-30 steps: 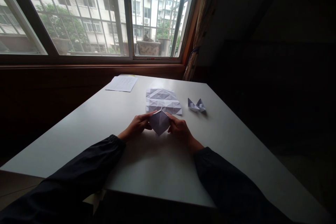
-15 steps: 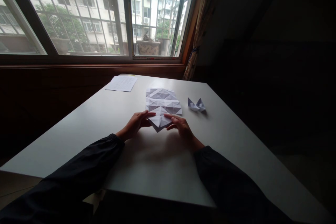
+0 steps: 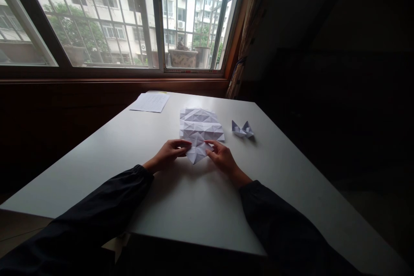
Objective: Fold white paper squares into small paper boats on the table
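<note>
A creased white sheet of folded paper (image 3: 196,151), roughly diamond-shaped with its point toward me, is held between my two hands. My left hand (image 3: 170,153) pinches its left corner, thumb and fingers closed on the edge. At the opposite corner my right hand (image 3: 222,156) grips it the same way, with fingertips on top and at the side. Just beyond lie several creased paper pieces (image 3: 202,121) in rows, partly covered by the held one. To their right stand two small folded paper boats (image 3: 242,129), side by side and touching.
The white table (image 3: 181,207) narrows away from me toward the window (image 3: 106,17). Near its far left edge lie flat sheets with writing (image 3: 150,102). A tied curtain (image 3: 237,73) hangs beyond the far right part of the table.
The folded paper has been tilted, and its front point now shows creased flaps on top instead of a dark underside edge. My fingers have shifted from its top to its side corners.
</note>
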`<state>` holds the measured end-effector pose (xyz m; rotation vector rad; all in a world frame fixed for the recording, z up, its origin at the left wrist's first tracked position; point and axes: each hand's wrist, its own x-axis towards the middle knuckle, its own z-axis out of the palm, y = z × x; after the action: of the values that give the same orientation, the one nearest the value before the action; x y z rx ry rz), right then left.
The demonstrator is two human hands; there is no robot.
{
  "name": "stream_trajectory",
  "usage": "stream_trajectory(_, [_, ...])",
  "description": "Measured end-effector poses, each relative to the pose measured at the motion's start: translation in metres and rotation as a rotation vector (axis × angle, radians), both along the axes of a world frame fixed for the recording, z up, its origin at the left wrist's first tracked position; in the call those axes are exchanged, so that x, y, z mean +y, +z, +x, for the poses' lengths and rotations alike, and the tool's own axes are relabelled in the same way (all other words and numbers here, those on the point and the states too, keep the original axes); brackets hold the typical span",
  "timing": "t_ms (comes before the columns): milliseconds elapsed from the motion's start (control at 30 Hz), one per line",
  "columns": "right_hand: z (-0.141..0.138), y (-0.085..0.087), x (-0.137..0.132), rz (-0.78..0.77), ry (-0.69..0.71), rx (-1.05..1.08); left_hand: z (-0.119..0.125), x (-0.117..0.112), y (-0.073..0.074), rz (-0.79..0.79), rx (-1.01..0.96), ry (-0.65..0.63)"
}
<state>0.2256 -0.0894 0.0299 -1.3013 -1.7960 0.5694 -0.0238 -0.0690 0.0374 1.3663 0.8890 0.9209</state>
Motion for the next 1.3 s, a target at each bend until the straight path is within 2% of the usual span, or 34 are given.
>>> stream_trajectory(100, [0.0,-0.003,0.003,0.051,-0.041,-0.18,-0.004,0.001,0.0,0.144,0.207,-0.014])
stream_trajectory(267, [-0.001,-0.011,0.007,0.106,-0.056,-0.336,-0.011,0.008,-0.006,0.686,0.68,0.07])
stream_trajectory(367, [-0.001,-0.014,0.006,0.165,-0.042,-0.42,-0.013,0.011,-0.009,0.814,0.798,0.082])
stream_trajectory(467, [-0.002,-0.012,0.002,0.232,0.027,-0.484,-0.012,0.011,-0.009,0.843,0.755,0.036])
stream_trajectory(600, [-0.008,-0.005,-0.005,0.285,0.169,-0.525,-0.009,0.007,-0.006,0.809,0.629,-0.108])
stream_trajectory(767, [-0.017,0.004,-0.012,0.253,0.278,-0.483,-0.006,0.002,-0.003,0.807,0.631,-0.089])
stream_trajectory(1300, [-0.015,0.017,-0.017,0.277,0.291,-0.366,-0.004,-0.005,0.003,0.878,0.792,-0.176])
